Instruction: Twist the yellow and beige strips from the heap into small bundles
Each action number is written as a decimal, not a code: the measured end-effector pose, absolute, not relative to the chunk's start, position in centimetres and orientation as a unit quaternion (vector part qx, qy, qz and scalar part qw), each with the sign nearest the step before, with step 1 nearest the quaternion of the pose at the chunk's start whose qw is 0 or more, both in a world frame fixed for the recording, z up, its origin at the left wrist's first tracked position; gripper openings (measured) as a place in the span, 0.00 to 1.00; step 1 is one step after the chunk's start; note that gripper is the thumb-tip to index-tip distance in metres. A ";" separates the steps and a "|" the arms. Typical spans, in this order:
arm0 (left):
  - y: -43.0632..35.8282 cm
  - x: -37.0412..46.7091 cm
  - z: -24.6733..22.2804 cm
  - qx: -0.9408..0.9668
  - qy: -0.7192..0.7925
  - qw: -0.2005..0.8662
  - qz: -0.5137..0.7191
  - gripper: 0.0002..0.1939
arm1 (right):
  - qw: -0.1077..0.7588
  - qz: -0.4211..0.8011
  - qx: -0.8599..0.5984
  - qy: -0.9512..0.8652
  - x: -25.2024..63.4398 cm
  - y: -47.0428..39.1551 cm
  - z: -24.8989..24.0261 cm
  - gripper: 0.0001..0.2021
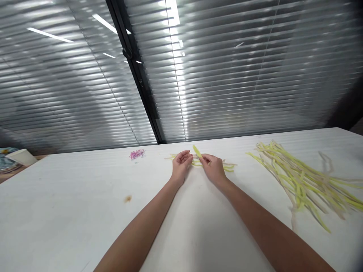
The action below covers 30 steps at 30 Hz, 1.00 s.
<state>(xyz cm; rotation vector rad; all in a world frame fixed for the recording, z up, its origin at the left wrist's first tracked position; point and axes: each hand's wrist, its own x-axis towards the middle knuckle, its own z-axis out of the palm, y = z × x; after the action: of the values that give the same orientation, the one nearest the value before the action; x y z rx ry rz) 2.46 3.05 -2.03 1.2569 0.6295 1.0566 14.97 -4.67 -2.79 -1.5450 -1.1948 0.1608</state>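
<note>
Between the thumb and fingers of my right hand [213,167] is a short flat yellow strip [196,151], its free end pointing up and away from me. Just to the left, my left hand [180,165] is loosely curled with its palm partly showing and its fingers apart. It is close to the strip, and I see nothing clearly gripped in it. Under and behind both hands lie several thin yellow and beige strips [229,166], partly hidden by the fingers.
A loose heap of long yellow and beige strips [304,177] spreads over the right of the white table [85,211]. A small pink tangle [137,153] lies at the back left, and a brown stain [127,198] marks the tabletop. A white cup [22,157] is at the far left. Blinds stand behind.
</note>
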 end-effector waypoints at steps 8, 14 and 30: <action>2.9 2.4 -2.7 0.720 0.315 0.459 0.414 0.11 | 0.592 -0.003 -0.565 -0.574 14.6 -5.5 -1.6 0.12; 2.5 2.4 -2.7 0.783 0.310 0.379 0.384 0.18 | 0.598 0.019 -0.603 -0.528 14.8 -5.4 -2.0 0.16; 2.7 2.6 -3.6 0.849 0.363 0.164 0.348 0.10 | 0.412 -0.059 -0.732 -0.540 15.0 -5.2 -2.7 0.11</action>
<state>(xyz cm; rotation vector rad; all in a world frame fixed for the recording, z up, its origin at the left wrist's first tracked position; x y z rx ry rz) 2.56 2.69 -3.61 2.4203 1.0347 0.9907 15.00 -5.23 -2.70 -1.8405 -1.3588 -0.1478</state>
